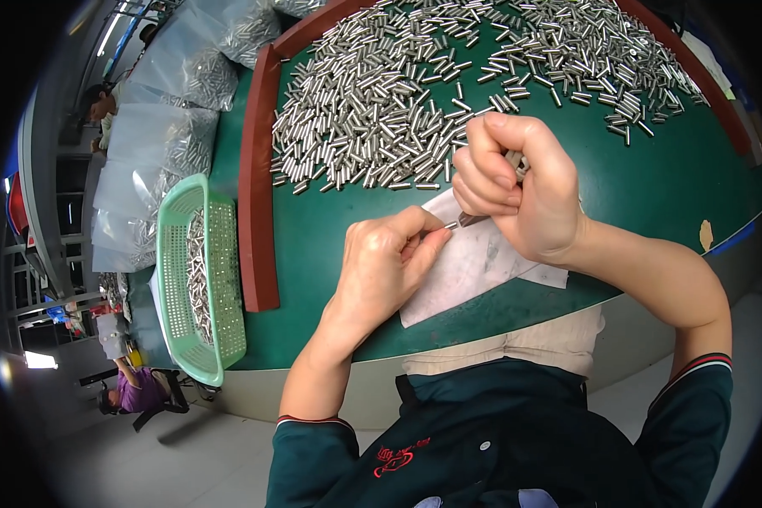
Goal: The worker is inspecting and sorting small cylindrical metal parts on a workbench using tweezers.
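Left hand [374, 258]: fingers pinching one metal pin [451, 226] above the cloth [444, 288]. Right hand [525, 182]: fingers wrapped round a tool [471, 220], tip at the pin's end. Reads as one piece mid-work. Big heap of loose pins [356, 118] on the table [313, 254] beyond the cloth, second heap [584, 51] beyond and right. Basket [230, 284] left of the cloth, some pins inside. Can't tell which lot's finished or what's left.
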Tool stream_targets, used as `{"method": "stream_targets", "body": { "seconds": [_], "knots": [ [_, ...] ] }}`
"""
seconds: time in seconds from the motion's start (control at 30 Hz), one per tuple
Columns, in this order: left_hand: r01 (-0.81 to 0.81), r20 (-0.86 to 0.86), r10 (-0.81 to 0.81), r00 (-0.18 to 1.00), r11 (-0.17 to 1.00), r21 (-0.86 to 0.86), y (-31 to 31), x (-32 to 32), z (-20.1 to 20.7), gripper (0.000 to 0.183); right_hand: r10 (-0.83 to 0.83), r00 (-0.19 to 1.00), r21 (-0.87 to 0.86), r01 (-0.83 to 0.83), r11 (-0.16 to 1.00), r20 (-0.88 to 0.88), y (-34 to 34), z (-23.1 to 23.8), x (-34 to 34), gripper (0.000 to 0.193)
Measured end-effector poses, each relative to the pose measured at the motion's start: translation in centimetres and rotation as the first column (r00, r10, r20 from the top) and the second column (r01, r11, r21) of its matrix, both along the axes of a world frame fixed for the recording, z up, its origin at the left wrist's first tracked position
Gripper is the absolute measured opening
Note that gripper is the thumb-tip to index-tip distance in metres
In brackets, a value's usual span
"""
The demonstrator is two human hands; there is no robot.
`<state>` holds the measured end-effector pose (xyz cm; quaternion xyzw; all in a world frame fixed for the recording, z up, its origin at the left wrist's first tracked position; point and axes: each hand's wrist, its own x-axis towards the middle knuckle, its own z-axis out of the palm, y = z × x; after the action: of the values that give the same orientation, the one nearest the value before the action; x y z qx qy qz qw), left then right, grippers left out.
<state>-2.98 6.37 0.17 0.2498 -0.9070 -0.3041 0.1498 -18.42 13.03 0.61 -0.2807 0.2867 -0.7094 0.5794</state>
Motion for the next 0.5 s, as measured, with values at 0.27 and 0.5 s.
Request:
{"method": "stream_targets", "body": {
  "seconds": [0.27, 0.5],
  "knots": [
    [-0.013, 0.015, 0.013, 1.000, 1.000, 0.007, 0.15, -0.05, 0.05, 0.008, -0.019, 0.999, 0.023, 0.018, 1.000, 0.045, -0.01, -0.22, 0.25, 0.039],
    [-0.017, 0.006, 0.017, 1.000, 1.000, 0.018, 0.16, -0.08, 0.08, 0.008, -0.019, 0.999, 0.026, 0.018, 1.000, 0.038, -0.10, -0.19, 0.24, 0.039]
  ]
}}
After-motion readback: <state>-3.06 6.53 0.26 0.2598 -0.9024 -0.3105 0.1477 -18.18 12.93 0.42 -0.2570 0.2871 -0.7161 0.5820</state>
